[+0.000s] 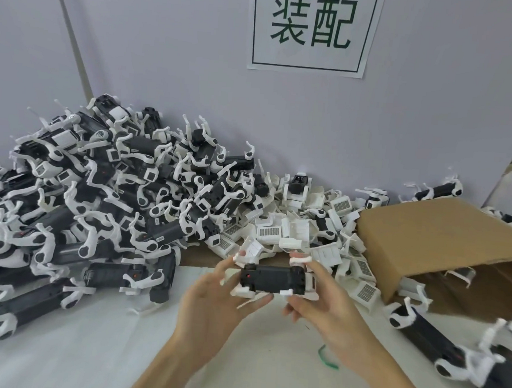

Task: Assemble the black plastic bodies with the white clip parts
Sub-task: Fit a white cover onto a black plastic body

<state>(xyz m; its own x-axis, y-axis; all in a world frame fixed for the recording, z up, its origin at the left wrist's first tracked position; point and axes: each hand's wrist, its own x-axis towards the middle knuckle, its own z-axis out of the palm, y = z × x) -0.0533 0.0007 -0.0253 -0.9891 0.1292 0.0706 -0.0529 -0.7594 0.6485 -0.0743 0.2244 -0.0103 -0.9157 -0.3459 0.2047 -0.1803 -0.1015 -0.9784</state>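
Hands meet above the white-covered bench (85, 357): the left hand (210, 305) and the right hand (328, 317) each have a grip grasping one end of a black plastic body (273, 279), held level between them with white clip parts (300, 260) at its corners. A green loop (326, 358) lies on the bench under the right forearm. Just behind the hands sits a heap of loose white clips (294, 233), beside a tipped cardboard box (439, 237). Left, a large pile of assembled bodies (97, 188) leans against the wall, under a paper sign (313, 28).
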